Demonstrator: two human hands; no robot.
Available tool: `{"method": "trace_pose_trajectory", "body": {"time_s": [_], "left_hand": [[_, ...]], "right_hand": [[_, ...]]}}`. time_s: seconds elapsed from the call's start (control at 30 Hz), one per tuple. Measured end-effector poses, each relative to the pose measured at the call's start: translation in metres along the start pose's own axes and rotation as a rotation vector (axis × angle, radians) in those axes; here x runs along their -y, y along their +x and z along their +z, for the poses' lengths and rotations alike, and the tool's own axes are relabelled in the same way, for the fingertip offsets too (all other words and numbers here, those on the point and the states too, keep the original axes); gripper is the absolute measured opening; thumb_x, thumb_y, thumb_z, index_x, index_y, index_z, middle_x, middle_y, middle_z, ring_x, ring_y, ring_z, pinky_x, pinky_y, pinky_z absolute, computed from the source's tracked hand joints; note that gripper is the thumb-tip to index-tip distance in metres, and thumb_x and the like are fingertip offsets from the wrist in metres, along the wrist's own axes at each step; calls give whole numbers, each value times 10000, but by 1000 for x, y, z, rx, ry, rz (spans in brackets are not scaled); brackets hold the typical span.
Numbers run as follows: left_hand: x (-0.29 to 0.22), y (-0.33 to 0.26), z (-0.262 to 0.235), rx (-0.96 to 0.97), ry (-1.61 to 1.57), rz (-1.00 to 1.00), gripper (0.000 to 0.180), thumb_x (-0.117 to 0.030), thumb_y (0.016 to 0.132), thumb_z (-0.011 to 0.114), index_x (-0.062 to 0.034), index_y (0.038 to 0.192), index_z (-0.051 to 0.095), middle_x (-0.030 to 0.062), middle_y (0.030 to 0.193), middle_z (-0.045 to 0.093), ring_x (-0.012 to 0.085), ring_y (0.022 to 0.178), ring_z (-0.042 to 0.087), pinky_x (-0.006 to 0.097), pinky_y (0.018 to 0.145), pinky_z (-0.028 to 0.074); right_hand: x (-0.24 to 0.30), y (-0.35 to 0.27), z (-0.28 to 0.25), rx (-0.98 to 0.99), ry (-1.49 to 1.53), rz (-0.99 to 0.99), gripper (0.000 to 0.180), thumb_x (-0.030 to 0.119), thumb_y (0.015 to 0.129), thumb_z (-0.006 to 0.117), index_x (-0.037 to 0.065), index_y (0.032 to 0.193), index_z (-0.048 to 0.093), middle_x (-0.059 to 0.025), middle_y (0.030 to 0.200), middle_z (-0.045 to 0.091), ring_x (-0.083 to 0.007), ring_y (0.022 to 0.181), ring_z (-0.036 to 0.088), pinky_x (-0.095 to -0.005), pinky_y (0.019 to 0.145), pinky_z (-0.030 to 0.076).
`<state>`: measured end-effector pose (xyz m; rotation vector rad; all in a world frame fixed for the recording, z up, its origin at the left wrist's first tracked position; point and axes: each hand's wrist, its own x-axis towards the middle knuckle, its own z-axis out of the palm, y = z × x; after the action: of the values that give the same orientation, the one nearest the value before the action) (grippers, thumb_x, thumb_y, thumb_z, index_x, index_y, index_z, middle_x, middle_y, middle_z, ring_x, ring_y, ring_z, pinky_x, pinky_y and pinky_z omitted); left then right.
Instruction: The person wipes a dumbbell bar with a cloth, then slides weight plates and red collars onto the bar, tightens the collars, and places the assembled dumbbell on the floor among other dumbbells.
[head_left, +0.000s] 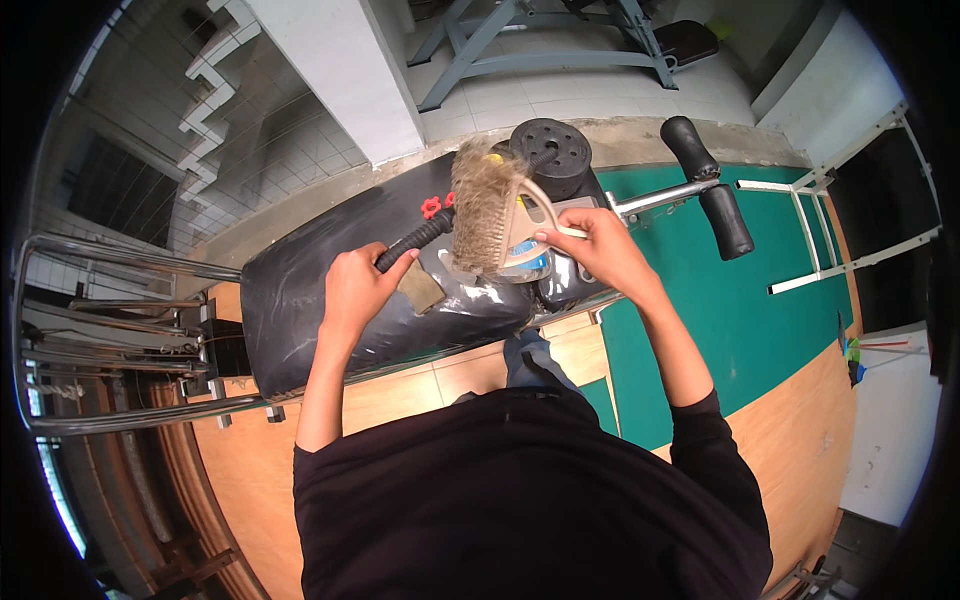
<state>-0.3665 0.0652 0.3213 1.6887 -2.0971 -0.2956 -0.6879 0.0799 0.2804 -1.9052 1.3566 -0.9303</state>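
My left hand (362, 285) is closed round one end of a black ribbed dumbbell bar (420, 238), which slants up and away to the right. In my right hand (598, 248) is the pale curved handle of a brush (485, 215) with long, greyish-brown bristles. The bristles are close to the bar's far end, and I cannot tell whether they touch it. Below the bar lies a flat olive-brown piece (422, 290), perhaps a sponge or cloth. Red star-shaped collars (431, 207) rest beyond the bar. Behind the brush, a blue item (530, 255) is partly hidden.
A black padded bench (320, 260) lies across in front of me, with a round black weight plate (551, 155) at its far side. Foam rollers (705, 185) on a metal arm extend right, over green matting (690, 340). Chrome rails (140, 255) stand left; a grey frame (540, 60) stands beyond.
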Motion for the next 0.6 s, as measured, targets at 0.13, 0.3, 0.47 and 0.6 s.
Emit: {"method": "trace_pose_trajectory", "body": {"time_s": [0.13, 0.3, 0.47, 0.6], "left_hand": [[-9, 5, -2, 78, 49, 87, 467, -435, 762, 698, 18, 668, 633, 135, 424, 390, 299, 396, 381, 361, 442, 349], [-10, 5, -3, 25, 65, 90, 450, -430, 762, 701, 6, 670, 636, 121, 407, 391, 291, 390, 403, 355, 440, 357], [-14, 4, -10, 28, 163, 147, 441, -444, 755, 698, -27, 634, 620, 101, 414, 432, 286, 397, 470, 364, 427, 378], [-7, -2, -12, 14, 156, 104, 426, -442, 763, 692, -42, 643, 609, 87, 438, 455, 273, 402, 479, 347, 418, 373]], "right_hand": [[-65, 10, -32, -182, -503, 432, 373, 370, 790, 678, -1, 749, 672, -204, 630, 586, -335, 593, 586, -408, 571, 437], [-102, -8, -41, -277, -246, 433, 423, 402, 794, 670, -2, 670, 662, -157, 544, 567, -278, 514, 538, -384, 546, 419], [-85, 3, -41, -327, -496, 535, 430, 425, 779, 679, -1, 723, 674, -206, 666, 625, -329, 680, 640, -386, 628, 475], [-80, -9, -49, -328, -336, 534, 438, 410, 784, 682, 8, 619, 626, -121, 543, 571, -238, 511, 562, -353, 536, 444]]}}
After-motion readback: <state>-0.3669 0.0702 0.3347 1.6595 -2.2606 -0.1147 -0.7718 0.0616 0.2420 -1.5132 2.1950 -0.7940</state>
